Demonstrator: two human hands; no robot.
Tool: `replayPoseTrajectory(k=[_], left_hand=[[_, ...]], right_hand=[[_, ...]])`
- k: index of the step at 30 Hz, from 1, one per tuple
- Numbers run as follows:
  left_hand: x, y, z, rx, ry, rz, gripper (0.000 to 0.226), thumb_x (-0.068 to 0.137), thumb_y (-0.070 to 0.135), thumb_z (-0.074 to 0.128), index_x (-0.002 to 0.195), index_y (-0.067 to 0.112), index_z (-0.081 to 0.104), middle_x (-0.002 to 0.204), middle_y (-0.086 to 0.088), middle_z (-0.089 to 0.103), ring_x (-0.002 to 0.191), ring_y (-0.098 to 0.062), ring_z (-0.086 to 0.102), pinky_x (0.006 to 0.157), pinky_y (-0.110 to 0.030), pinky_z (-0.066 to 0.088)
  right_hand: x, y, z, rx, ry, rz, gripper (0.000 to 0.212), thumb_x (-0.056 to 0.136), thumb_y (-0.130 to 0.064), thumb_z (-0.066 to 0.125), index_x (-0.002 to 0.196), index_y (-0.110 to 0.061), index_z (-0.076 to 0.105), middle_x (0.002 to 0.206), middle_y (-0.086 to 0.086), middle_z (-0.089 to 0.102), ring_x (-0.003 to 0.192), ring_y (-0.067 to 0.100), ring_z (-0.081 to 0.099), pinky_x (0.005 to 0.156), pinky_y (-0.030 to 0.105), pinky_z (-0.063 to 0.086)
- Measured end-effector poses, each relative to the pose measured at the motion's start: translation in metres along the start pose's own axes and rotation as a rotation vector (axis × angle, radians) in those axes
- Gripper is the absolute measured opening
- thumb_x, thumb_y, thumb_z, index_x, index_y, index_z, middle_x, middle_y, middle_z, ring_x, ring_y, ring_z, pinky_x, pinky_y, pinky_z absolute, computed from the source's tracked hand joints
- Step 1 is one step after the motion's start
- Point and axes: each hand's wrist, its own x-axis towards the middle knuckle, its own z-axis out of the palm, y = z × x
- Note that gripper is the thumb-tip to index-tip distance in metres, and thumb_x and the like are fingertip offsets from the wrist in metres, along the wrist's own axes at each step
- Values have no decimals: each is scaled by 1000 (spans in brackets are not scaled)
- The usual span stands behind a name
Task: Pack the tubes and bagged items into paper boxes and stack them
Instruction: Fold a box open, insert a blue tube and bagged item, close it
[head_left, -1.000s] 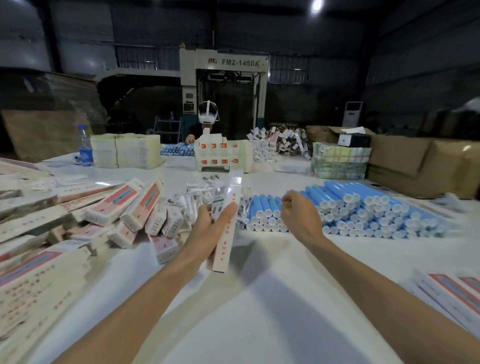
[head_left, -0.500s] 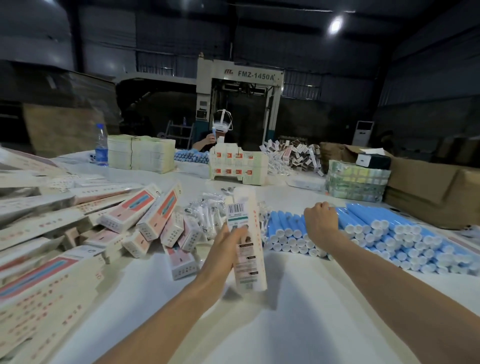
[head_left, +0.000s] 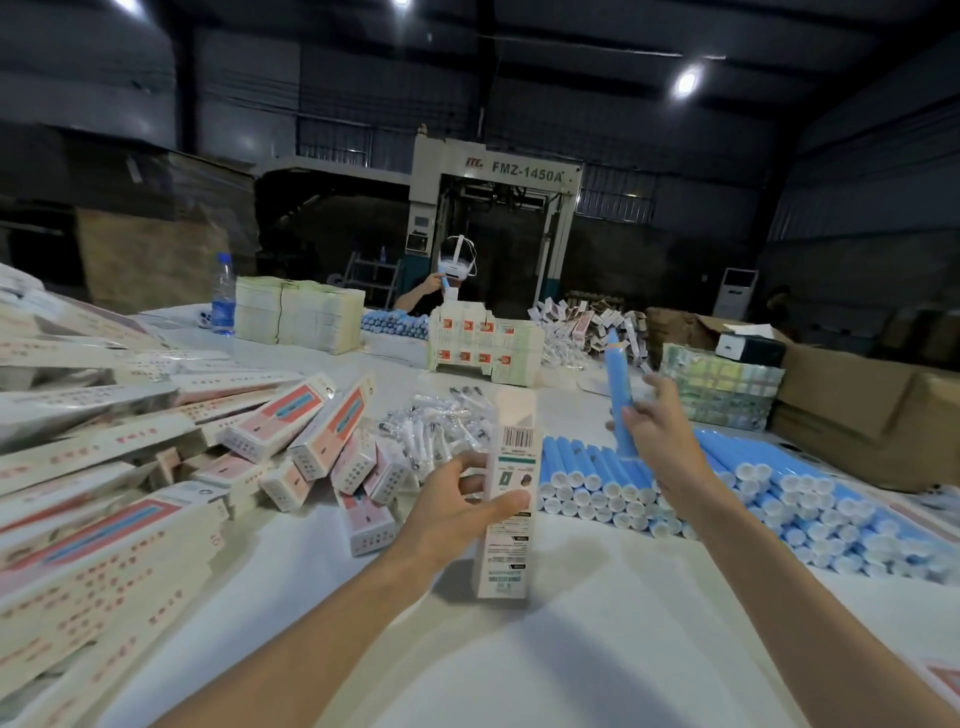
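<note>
My left hand (head_left: 457, 512) grips a tall white paper box (head_left: 508, 488) that stands upright on the white table (head_left: 519, 665), barcode side toward me. To its right, my right hand (head_left: 657, 428) holds one blue tube (head_left: 620, 395) upright, lifted above the pile of blue tubes (head_left: 737, 493) with white caps. Clear bagged items (head_left: 436, 431) lie in a heap just behind the box. Packed and flat pink-and-white boxes (head_left: 291, 431) are piled to the left.
A person sits across the table behind a stack of packed boxes (head_left: 485, 343). A water bottle (head_left: 223, 293) and stacked flat cartons (head_left: 298, 314) stand at the far left. Brown cardboard cartons (head_left: 872, 405) and a wrapped bundle (head_left: 722, 387) line the right side.
My right hand has risen from the tube pile with one blue tube in its grip. My left hand has turned the paper box upright and set its end on the table.
</note>
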Motion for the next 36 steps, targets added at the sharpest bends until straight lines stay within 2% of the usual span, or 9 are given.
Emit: replayPoseTrajectory(k=[2,7,11,15,21,25,31,33,36], left_hand=[[-2,3,0,14,11,21,66,67,43,94,123,25,63,105,18,80,94,1,76,68,-15,59],[-3,3,-1,-9,-2,8,61,70,35,97,120,22,65,102,16,81,89,-4,79,64,-15,59],[-5,0,-2,19,-24,8,63,71,39,97,122,22,65,106,11,82,93,-7,79,66,-16,60],[-6,-1,-3,113,-6,50,61,69,52,97,116,30,65,106,15,81,93,-3,78,67,-15,59],[-5,-3,-2,184,4,71,60,67,66,92,112,40,64,106,21,80,95,4,75,73,-18,58],[-3,-2,-5,245,86,76,72,59,80,87,115,42,63,105,21,79,100,2,73,87,-34,59],[2,-7,-25,282,331,23,35,93,34,82,118,35,57,115,11,72,97,-11,72,75,-30,59],[3,-8,-31,311,464,-4,29,98,32,77,118,32,57,113,8,70,91,-14,72,68,-30,59],[5,-9,-37,327,577,-21,24,100,31,74,117,31,56,112,6,70,96,-23,73,80,-44,64]], right_hand=[[-18,-22,1,303,-59,-54,45,109,-4,51,150,-16,39,116,7,66,104,23,74,89,39,60],[-42,-63,11,668,-180,-129,41,100,-11,69,135,0,52,120,21,70,113,32,73,91,41,63],[-45,-69,30,432,-145,-93,36,98,-10,71,129,-6,53,121,18,68,111,28,72,92,41,62],[-45,-57,37,34,-186,-98,24,94,-19,72,113,-15,59,108,6,71,97,18,68,69,23,51],[-43,-48,41,-141,-335,-35,24,96,-27,69,116,-25,57,108,3,67,93,15,66,72,29,48],[-47,-34,55,-122,-414,-36,24,107,-39,54,131,-36,55,111,-2,69,96,9,69,74,27,49],[-45,10,74,-17,-166,22,29,109,-28,52,136,-19,56,110,-4,65,92,9,69,73,26,50],[-45,30,86,-180,-205,6,28,108,-17,51,135,-15,57,105,-6,63,88,10,66,67,22,46],[-50,56,110,-382,-334,-87,31,107,-14,50,137,-12,58,111,0,61,89,9,61,71,18,45]])
